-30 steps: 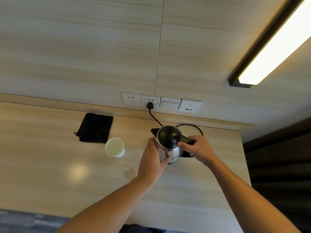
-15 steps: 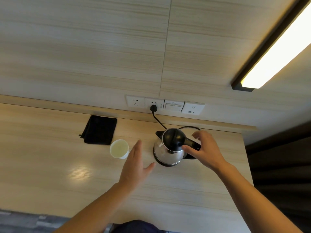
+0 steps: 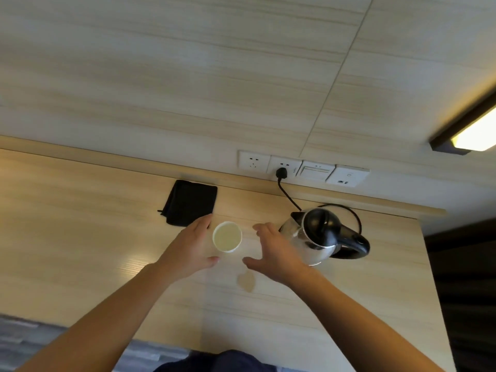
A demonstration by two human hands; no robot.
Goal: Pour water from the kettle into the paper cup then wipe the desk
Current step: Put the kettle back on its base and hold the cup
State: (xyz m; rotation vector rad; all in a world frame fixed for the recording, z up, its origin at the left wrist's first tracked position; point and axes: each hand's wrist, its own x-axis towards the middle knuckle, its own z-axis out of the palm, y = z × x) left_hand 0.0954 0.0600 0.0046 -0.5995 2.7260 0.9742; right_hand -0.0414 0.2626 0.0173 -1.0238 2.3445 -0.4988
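Observation:
A white paper cup [image 3: 227, 236] with liquid in it stands on the wooden desk [image 3: 80, 237]. My left hand [image 3: 188, 249] is open just left of the cup, fingers spread, not touching it. My right hand [image 3: 276, 253] is open to the cup's right, between the cup and the steel kettle [image 3: 319, 234]. The kettle, with black lid and handle, stands upright at the right. A folded black cloth [image 3: 190, 202] lies behind the cup near the wall. A small wet patch [image 3: 246, 281] marks the desk in front of my hands.
The kettle's black cord [image 3: 287, 196] runs to a wall socket panel [image 3: 284, 167] behind the desk. The desk's right edge [image 3: 429, 264] lies just past the kettle, with dark curtain beyond. A lit lamp [image 3: 472, 135] hangs at the upper right.
Both hands have let go of the kettle, which stands on the desk. They moved left and now flank the paper cup. The camera view shifted left as well.

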